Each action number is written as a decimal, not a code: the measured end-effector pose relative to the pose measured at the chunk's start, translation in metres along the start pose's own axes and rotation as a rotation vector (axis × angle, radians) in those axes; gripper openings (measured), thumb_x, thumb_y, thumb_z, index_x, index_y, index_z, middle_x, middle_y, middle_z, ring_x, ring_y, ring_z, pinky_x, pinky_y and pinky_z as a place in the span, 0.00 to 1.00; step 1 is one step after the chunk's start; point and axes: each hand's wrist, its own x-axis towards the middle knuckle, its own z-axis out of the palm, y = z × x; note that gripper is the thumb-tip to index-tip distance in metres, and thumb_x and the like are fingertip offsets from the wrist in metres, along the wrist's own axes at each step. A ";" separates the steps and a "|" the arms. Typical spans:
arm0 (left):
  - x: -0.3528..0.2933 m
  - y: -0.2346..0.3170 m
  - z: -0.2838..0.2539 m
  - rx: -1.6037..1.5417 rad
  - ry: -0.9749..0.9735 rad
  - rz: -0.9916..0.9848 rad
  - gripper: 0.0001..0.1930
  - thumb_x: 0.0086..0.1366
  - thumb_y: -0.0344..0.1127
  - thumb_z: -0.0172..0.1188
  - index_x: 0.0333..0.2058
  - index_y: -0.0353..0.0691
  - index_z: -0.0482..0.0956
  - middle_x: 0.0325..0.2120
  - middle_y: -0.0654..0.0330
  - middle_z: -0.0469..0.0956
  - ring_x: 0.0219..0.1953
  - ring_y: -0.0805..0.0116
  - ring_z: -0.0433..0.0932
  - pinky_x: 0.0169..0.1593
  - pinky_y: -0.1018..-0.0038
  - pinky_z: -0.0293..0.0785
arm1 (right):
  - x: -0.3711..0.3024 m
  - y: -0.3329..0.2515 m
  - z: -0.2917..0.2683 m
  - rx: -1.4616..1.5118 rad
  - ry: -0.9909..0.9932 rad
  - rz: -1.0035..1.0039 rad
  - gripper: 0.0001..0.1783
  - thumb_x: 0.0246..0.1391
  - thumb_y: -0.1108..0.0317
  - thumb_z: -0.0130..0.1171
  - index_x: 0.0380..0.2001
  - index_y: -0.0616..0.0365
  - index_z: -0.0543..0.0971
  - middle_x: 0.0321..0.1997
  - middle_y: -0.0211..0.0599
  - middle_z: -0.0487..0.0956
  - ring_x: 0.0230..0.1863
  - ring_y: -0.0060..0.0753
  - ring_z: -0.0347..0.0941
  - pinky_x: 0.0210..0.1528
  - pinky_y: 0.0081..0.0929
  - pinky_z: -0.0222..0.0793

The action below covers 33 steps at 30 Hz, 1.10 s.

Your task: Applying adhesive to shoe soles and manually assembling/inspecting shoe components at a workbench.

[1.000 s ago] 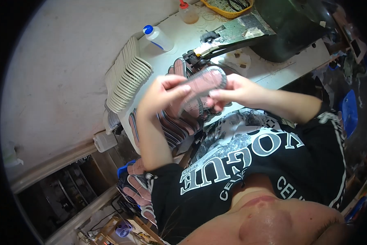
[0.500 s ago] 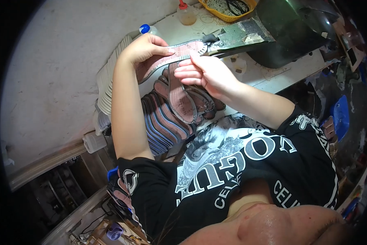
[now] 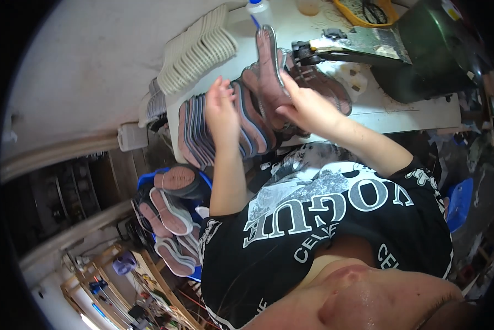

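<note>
1. My right hand [image 3: 313, 110] touches the edge of a pinkish sole [image 3: 268, 63] over a heap of soles [image 3: 335, 91]; whether I'm pinching it, I cannot tell; my left hand [image 3: 223, 113], fingers loosely spread, seems empty beside a row of soles [image 3: 192, 129].
2. I'd call this step handling one sole; moving it calls for sure fingers.
3. The blue bin [image 3: 146, 180] holds more soles; the yellow basket [image 3: 357, 21], pale strands.

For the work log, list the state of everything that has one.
Pink sole: overlapping others
Left hand: open, seemingly empty
Right hand: against that sole, grip unclear
Row of soles: packed closely
Pale soles: nested in a row
Blue container: loaded with soles
Yellow basket: uncovered, with contents
White bottle: blue cap on
</note>
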 end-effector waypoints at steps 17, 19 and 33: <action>-0.062 -0.034 -0.119 0.152 0.250 -0.019 0.06 0.66 0.30 0.55 0.39 0.34 0.75 0.34 0.58 0.80 0.29 0.78 0.74 0.36 0.81 0.72 | 0.018 -0.013 0.056 -0.900 -0.163 -0.385 0.13 0.42 0.61 0.59 0.32 0.53 0.82 0.50 0.30 0.69 0.58 0.33 0.59 0.55 0.37 0.51; -0.056 -0.036 -0.112 0.405 0.350 0.230 0.10 0.65 0.29 0.54 0.43 0.34 0.74 0.42 0.56 0.77 0.39 0.72 0.74 0.45 0.75 0.70 | 0.023 -0.011 0.071 -0.922 -0.187 -0.381 0.13 0.43 0.62 0.58 0.32 0.53 0.83 0.53 0.33 0.68 0.61 0.36 0.57 0.58 0.43 0.50; -0.050 -0.057 -0.059 1.053 0.298 0.358 0.26 0.63 0.50 0.56 0.52 0.37 0.69 0.54 0.53 0.68 0.60 0.53 0.60 0.64 0.49 0.39 | 0.032 -0.025 0.090 -0.681 -0.198 -0.234 0.14 0.46 0.60 0.60 0.34 0.56 0.78 0.33 0.35 0.78 0.53 0.39 0.64 0.62 0.51 0.45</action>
